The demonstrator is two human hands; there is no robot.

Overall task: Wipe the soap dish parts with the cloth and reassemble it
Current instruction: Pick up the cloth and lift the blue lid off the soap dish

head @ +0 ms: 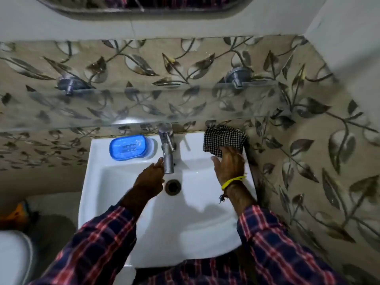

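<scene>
Sink (98, 182) ledge: soap dish (129, 147) blurry, cloth (224, 138) partly under rt hand (228, 164).

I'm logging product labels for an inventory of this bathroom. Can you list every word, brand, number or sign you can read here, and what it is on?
None can be read.
Blue soap dish: dark marks at the middle of its top, too blurred to tell whether they are letters or drain slots.
Tap, checked cloth, white basin, glass shelf: no lettering shows.
</scene>
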